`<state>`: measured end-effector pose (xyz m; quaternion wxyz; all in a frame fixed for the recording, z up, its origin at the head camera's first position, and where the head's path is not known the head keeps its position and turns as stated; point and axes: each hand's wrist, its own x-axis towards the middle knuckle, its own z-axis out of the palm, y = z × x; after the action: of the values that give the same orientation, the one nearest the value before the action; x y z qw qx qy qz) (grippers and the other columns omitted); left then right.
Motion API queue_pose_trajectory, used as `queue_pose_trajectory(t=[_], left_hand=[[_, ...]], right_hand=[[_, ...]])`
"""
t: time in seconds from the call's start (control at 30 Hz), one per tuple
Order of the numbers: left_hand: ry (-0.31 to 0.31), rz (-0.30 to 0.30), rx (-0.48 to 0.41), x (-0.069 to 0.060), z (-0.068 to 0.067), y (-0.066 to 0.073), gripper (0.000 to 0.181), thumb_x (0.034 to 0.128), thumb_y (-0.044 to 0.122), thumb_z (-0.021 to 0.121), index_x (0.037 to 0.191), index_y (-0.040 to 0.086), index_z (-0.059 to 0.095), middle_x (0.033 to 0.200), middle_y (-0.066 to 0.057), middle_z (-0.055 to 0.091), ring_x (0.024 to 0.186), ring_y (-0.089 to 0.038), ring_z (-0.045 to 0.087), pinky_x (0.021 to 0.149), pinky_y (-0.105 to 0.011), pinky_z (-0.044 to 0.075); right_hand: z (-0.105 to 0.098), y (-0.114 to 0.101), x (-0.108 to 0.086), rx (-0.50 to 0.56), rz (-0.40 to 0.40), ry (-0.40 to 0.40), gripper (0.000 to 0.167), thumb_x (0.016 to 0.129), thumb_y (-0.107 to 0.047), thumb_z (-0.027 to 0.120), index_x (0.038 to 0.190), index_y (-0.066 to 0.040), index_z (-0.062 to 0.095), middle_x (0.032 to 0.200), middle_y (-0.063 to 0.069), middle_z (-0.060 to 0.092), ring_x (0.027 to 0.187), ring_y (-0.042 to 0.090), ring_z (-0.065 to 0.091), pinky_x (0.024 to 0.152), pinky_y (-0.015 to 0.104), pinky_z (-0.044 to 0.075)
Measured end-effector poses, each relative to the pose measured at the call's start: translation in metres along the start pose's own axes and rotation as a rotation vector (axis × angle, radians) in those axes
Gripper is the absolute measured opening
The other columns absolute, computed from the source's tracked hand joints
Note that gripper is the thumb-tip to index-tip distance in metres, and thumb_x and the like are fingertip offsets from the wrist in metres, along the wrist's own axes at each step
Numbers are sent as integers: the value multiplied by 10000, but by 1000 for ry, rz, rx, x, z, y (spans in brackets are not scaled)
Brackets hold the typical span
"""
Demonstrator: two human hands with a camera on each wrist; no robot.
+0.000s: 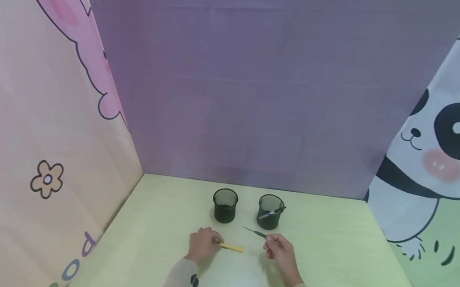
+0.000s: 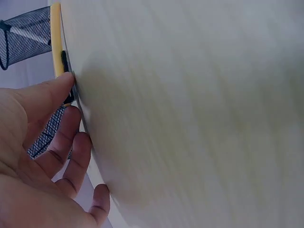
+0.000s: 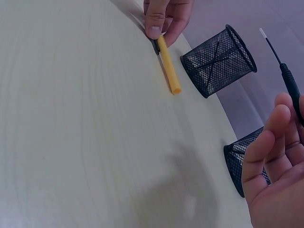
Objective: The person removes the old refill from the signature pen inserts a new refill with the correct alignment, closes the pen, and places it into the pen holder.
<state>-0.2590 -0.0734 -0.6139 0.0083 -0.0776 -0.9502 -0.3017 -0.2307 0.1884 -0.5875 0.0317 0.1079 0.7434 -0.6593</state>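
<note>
My left hand (image 1: 203, 245) pinches one end of a yellow pen-shaped stick (image 1: 232, 248) with a black clip-like piece, low over the table or touching it; I cannot tell which. In the right wrist view the stick (image 3: 170, 71) points away from that hand's thumb. Up off the table, my right hand (image 1: 281, 253) holds a small screwdriver (image 1: 260, 234) by its dark handle, its thin shaft pointing left. The right wrist view shows the screwdriver's ribbed black handle (image 3: 290, 84) and a pale tip. The part of the handle within the fingers is hidden.
Two black mesh pen cups stand beyond the hands, a left cup (image 1: 224, 211) and a right cup (image 1: 266, 220). A slim grey-and-black tool (image 1: 272, 213) leans in the right one. A purple backdrop (image 1: 259, 96) rises behind the pale table (image 1: 339, 253), with printed sheets at both sides.
</note>
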Motion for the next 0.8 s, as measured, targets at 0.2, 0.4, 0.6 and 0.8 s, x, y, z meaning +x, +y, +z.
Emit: queue_pose_trajectory(t=[0.2, 0.4, 0.6, 0.8], left_hand=[[-1, -5, 3, 0, 3, 0, 122, 826, 175, 822, 911, 261, 805, 812, 68, 645, 815, -155, 507, 798, -457, 384], [-17, -24, -21, 0, 2, 3, 125, 834, 182, 822, 922, 268, 799, 819, 61, 642, 823, -161, 504, 818, -489, 388], [-36, -47, -51, -1, -1, 6, 125, 856, 166, 802, 936, 262, 803, 823, 51, 633, 833, -171, 502, 840, -509, 380], [-39, -41, -45, 1, -2, 7, 126, 844, 161, 809, 927, 255, 807, 827, 47, 633, 833, -173, 496, 836, -515, 377]], right_hand=[[1, 0, 0, 0, 4, -4, 267, 1039, -183, 577, 1172, 46, 610, 879, 57, 674, 730, 179, 584, 690, 277, 518], [0, -2, 0, -9, 9, -11, 274, 1041, -210, 579, 1176, 25, 619, 884, 43, 671, 764, 193, 593, 711, 284, 527], [-1, -1, 1, -13, 14, -13, 281, 1046, -237, 577, 1166, 13, 623, 885, 39, 668, 776, 209, 595, 703, 287, 524], [-2, -3, 0, -26, 12, -10, 277, 1050, -219, 569, 1174, 23, 618, 888, 44, 667, 772, 202, 595, 720, 294, 529]])
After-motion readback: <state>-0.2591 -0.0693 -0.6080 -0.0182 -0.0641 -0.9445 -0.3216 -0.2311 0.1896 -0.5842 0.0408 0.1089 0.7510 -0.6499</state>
